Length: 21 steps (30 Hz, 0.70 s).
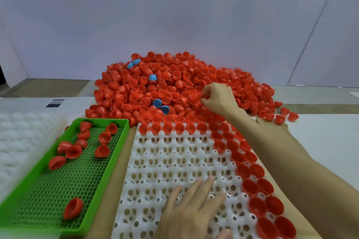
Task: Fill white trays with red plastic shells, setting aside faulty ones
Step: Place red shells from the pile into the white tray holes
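Observation:
A big heap of red plastic shells (pixel 174 87) lies at the back of the table. In front of it sits a white tray (pixel 165 163) with red shells (pixel 250 170) seated along its far row and down its right side. My right hand (pixel 217 97) reaches into the heap's right part, fingers curled and pinching a red shell. My left hand (pixel 192 207) rests flat on the near part of the white tray, fingers straight.
A green perforated basket (pixel 81 186) at the left holds several red shells. More white trays (pixel 21 137) lie stacked at the far left. A few blue shells (pixel 161 105) sit among the heap. Loose red shells (pixel 287 114) lie at the right. A white wall stands behind.

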Tool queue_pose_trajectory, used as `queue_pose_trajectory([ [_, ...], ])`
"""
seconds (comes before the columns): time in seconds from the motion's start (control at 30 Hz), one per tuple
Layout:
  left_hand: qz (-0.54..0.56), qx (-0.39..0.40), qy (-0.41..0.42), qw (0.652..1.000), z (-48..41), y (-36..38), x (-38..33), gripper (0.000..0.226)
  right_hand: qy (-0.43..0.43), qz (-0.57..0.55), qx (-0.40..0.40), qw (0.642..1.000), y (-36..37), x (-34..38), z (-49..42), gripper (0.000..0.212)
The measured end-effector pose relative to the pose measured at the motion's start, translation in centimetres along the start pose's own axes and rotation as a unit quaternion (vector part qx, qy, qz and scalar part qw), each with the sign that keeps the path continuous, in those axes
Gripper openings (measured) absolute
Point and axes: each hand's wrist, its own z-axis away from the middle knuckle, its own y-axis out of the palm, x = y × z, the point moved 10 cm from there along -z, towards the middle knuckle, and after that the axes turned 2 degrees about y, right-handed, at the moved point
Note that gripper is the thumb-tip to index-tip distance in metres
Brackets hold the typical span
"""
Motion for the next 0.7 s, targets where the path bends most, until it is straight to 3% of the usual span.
queue_pose_trajectory([
  [0.07,0.099,-0.005,-0.006,0.995,0.1,-1.1,0.3,0.041,-0.036,-0.045,-0.033,0.998,-2.3,1.2,1.2,0.009],
  [0.1,0.186,-0.059,-0.010,0.981,0.2,-1.6,0.9,0.029,-0.059,-0.073,-0.038,0.995,-3.5,2.1,2.1,0.008],
  [0.13,0.283,-0.098,-0.032,0.954,0.6,-2.1,1.8,0.031,-0.085,-0.103,-0.035,0.990,-4.6,3.3,3.3,0.006],
  [0.2,0.484,-0.147,-0.072,0.860,1.0,-2.6,3.6,0.046,-0.139,-0.164,-0.027,0.976,-7.2,6.0,6.6,0.005],
  [0.27,0.584,-0.232,-0.071,0.775,1.1,-4.6,5.0,0.050,-0.191,-0.205,-0.012,0.960,-9.6,8.5,10.5,0.002],
  [0.37,0.675,-0.250,-0.030,0.693,0.3,-6.7,5.0,0.047,-0.253,-0.179,-0.014,0.951,-12.4,11.1,16.1,0.009],
  [0.43,0.689,-0.259,0.005,0.677,0.3,-7.7,4.4,0.043,-0.269,-0.166,-0.035,0.948,-13.5,11.7,18.7,0.008],
  [0.57,0.656,-0.303,0.027,0.691,0.9,-7.8,3.8,0.033,-0.251,-0.183,-0.063,0.948,-13.7,10.9,20.6,0.011],
  [0.7,0.659,-0.317,0.022,0.682,0.6,-7.0,3.6,0.036,-0.173,-0.255,-0.089,0.947,-13.5,9.1,21.7,0.015],
])
